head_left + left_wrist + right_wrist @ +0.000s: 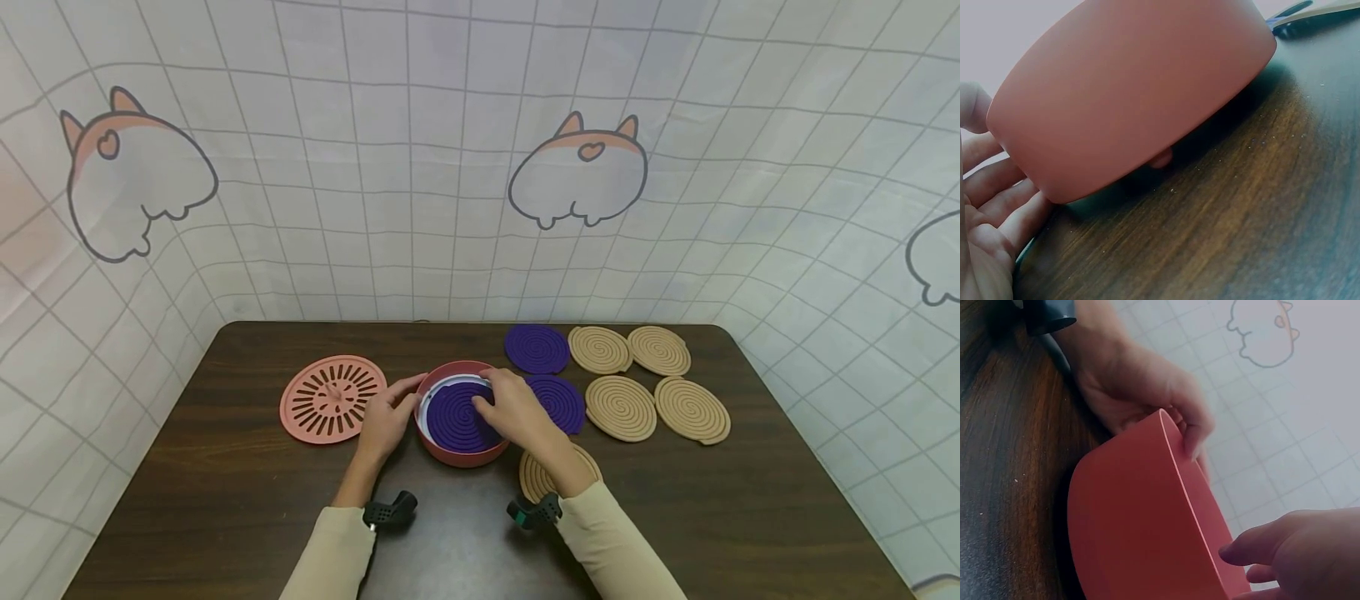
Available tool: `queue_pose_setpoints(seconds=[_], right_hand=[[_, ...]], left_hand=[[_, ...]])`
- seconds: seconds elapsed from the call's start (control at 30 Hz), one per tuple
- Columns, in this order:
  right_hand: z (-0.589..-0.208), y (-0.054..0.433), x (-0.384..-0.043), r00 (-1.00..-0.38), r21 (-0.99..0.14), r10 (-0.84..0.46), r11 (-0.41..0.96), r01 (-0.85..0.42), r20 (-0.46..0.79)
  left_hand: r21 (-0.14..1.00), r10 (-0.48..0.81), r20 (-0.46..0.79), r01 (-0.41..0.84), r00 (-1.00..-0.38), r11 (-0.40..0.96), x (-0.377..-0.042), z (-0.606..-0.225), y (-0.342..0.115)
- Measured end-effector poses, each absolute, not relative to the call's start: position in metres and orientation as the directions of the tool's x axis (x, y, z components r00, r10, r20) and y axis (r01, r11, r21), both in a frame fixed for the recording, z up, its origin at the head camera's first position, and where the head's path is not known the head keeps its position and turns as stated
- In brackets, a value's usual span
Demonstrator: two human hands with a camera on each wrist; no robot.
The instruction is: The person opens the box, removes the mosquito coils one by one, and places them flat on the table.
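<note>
A round red mosquito coil holder [465, 459] stands on the table in the head view. A purple mosquito coil [457, 421] lies inside it, over a pale inner surface. My left hand [385, 421] grips the holder's left side, its fingers along the outer wall and the thumb at the rim. The left wrist view shows those fingers [1019, 206] against the wall. My right hand [517, 408] reaches over the right rim, thumb above the coil and fingertips at the far rim. In the right wrist view its thumb [1254, 544] stands apart from the fingers, just inside the rim.
A pink slotted lid [322, 421] lies left of the holder. Two more purple coils [537, 348] lie to the right, one partly behind the right hand. Several tan coils [621, 408] spread farther right; one [536, 477] lies under the right forearm. A patterned cloth wall [420, 208] rises behind.
</note>
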State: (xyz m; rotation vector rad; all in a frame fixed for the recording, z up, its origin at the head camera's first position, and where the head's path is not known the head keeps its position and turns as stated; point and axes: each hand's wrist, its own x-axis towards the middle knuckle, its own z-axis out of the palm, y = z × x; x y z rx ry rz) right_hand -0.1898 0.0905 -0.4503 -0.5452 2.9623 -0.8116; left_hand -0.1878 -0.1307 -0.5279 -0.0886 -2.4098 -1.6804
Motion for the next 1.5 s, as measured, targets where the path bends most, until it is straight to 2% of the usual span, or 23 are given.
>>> queue_pose_setpoints(seconds=[0.27,0.6,0.9,1.2,1.5], right_hand=[[-0.452,0.083,-0.193,-0.931,-0.423,-0.363,0.839,-0.342,0.031],[-0.454,0.076,-0.192,-0.932,-0.352,-0.359,0.869,-0.349,0.039],[-0.456,0.074,-0.192,-0.941,-0.371,-0.338,0.872,-0.32,0.018],[-0.459,0.072,-0.196,-0.948,-0.464,-0.318,0.84,-0.279,-0.005],[-0.454,0.067,-0.196,-0.942,-0.44,-0.329,0.858,-0.265,-0.073]], left_hand=[[0.924,-0.076,0.203,0.165,-0.976,0.346,-0.187,-0.526,-0.129],[0.919,-0.078,0.21,0.17,-0.974,0.355,-0.187,-0.525,-0.128],[0.929,-0.069,0.201,0.167,-0.977,0.33,-0.188,-0.525,-0.128],[0.927,-0.076,0.189,0.153,-0.979,0.341,-0.188,-0.526,-0.129],[0.929,-0.07,0.2,0.166,-0.977,0.329,-0.188,-0.528,-0.131]])
